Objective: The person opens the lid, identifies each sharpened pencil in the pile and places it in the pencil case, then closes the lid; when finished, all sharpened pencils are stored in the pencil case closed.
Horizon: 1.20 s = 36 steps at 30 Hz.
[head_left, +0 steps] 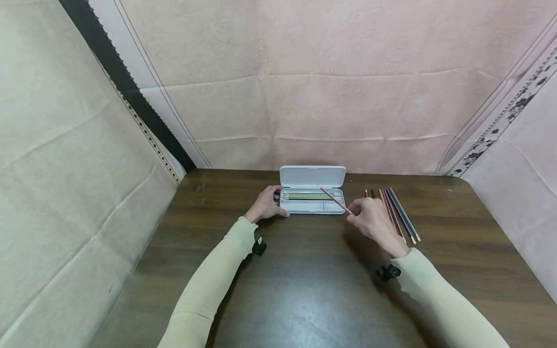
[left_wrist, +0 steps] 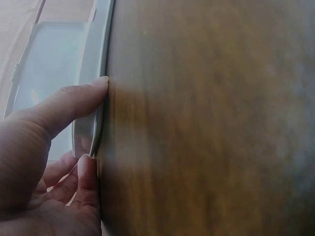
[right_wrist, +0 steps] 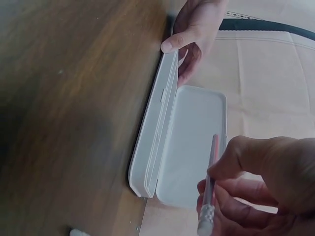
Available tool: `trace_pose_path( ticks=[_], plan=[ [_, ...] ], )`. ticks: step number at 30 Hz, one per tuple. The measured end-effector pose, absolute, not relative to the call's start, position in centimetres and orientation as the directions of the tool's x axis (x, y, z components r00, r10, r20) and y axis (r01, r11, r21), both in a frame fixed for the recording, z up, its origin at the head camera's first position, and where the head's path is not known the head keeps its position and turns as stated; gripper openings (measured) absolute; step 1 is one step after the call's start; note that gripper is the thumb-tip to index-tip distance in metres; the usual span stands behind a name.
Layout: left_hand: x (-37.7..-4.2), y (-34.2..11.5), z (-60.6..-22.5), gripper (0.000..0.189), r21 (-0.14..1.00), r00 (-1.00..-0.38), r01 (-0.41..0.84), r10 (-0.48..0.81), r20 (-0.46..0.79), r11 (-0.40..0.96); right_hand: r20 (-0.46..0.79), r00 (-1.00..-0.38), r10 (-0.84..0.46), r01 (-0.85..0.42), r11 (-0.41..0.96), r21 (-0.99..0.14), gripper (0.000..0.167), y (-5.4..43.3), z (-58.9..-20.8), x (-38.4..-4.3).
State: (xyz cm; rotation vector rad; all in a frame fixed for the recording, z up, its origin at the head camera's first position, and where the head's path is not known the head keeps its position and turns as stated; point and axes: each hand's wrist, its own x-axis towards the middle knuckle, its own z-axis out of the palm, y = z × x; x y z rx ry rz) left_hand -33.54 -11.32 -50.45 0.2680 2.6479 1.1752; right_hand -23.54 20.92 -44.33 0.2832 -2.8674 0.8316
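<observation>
A white pencil case (head_left: 304, 208) lies on the table with its lid (head_left: 312, 176) raised at the back. Several pencils (head_left: 304, 196) are in its rear compartment. My left hand (head_left: 266, 203) grips the case's left end, thumb at the front corner and fingers round the side. Between thumb and fingers, my right hand (head_left: 370, 217) pinches a pinkish pencil (head_left: 331, 197), which slants over the right part of the case. In the right wrist view, this pencil's white eraser end (right_wrist: 205, 223) points toward the camera.
Several loose pencils (head_left: 404, 212), reddish and dark blue-green, lie side by side right of and partly behind the right hand. The brown wooden table (head_left: 300, 290) ends at a pale cloth (head_left: 348, 106) hanging behind it.
</observation>
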Motion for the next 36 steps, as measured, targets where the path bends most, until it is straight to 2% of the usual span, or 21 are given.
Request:
trace_pose_path(
  ticks=[7,14,25,36],
  plan=[
    [-33.6,-11.4,-50.5,0.095,0.746,-0.955,0.072,0.261,-0.139,0.662,0.233,-0.943,-0.236,-0.327,0.782,-0.531,0.012,19.9,-44.6,-24.9],
    [-33.7,-11.3,-50.4,0.095,0.741,-0.956,0.08,0.263,-0.133,0.666,0.326,-0.888,-0.325,-0.451,0.751,-0.483,0.013,19.0,-45.5,-26.9],
    [-33.6,-11.3,-50.3,0.094,0.752,-0.956,0.07,0.259,-0.136,0.655,0.289,-0.842,-0.456,-0.54,0.725,-0.427,0.016,18.0,-46.8,-30.4],
    [-33.6,-11.4,-50.4,0.095,0.757,-0.955,0.071,0.263,-0.137,0.649,0.272,-0.833,-0.481,-0.553,0.724,-0.412,0.019,17.2,-48.1,-32.8]
  ],
)
